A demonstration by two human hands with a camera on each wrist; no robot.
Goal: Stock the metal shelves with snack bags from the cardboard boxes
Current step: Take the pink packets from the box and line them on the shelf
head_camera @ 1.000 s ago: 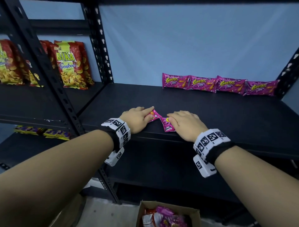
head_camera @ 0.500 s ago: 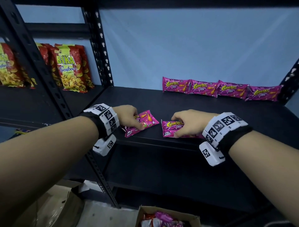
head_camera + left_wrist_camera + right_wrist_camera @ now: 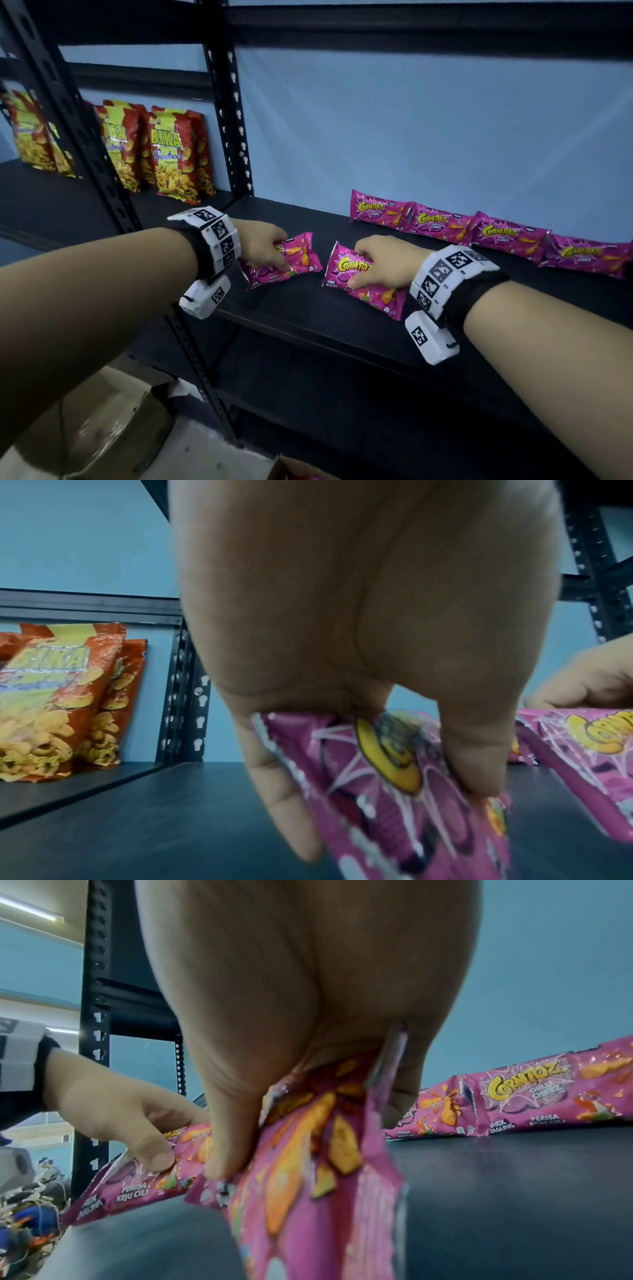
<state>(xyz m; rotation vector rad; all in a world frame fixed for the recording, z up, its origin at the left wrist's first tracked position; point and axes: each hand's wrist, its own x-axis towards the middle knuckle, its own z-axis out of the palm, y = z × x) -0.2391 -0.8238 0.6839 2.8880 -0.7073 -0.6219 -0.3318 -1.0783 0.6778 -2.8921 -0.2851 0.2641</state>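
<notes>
Two pink Corntoz snack bags are over the front of the black metal shelf point(image 3: 301, 308). My left hand point(image 3: 265, 248) grips the left pink bag point(image 3: 298, 258) between thumb and fingers; the left wrist view shows that bag point(image 3: 394, 777) tilted in my fingers. My right hand point(image 3: 380, 265) grips the right pink bag point(image 3: 368, 293), which the right wrist view shows pinched at its top edge point(image 3: 308, 1150). A row of several pink Corntoz bags point(image 3: 442, 224) leans along the back wall on the same shelf.
Red and yellow Bika bags point(image 3: 174, 154) stand on the neighbouring shelf to the left, beyond a perforated black upright point(image 3: 233, 113). Cardboard boxes point(image 3: 102, 428) sit on the floor below left, and another box edge point(image 3: 298, 469) shows at the bottom.
Both hands have moved further onto the shelf with a pink bag each. The bags have come out from under the palms and now show their printed fronts.
</notes>
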